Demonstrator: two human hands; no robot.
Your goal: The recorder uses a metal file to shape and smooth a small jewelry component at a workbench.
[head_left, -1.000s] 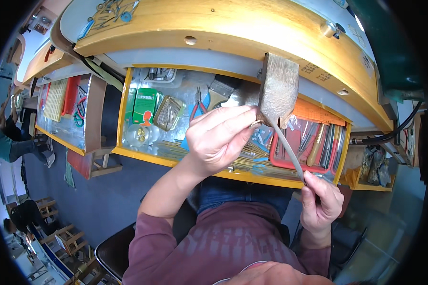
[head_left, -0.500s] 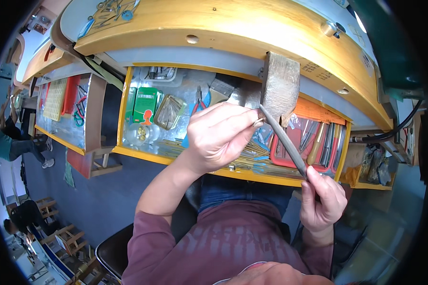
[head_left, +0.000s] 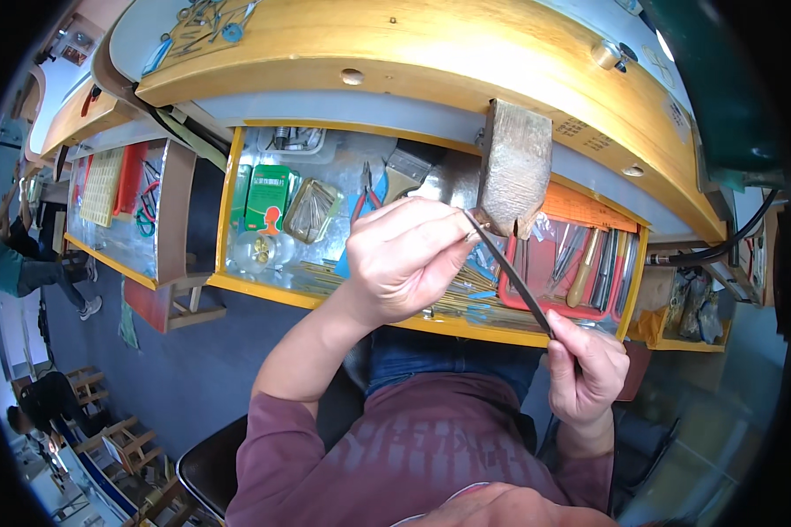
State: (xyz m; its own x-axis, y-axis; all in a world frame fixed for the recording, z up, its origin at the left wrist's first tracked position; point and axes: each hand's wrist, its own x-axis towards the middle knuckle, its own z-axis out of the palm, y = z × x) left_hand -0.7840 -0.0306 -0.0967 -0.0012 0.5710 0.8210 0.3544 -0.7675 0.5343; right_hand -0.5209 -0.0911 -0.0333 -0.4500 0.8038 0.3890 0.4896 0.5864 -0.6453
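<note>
My right hand grips the thick end of a long, dark metal file. The file slants up and left, its narrow edge now turned toward view. At its far tip, my left hand pinches a small metal piece, mostly covered by thumb and fingertips; it may be ring-shaped, but I cannot make out its form. File tip and piece meet at these fingertips, or nearly so. Just beyond and to the right, a worn wooden bench pin with a notched end juts from the bench edge.
Below my hands an open drawer holds pliers, a green box, a dish of small metal bits and a red tray of files. The wooden bench curves across the top. Other people are at far left.
The file has shifted a little left and rolled, showing a thinner edge. My right hand moved slightly left with it; my left hand stays almost in place.
</note>
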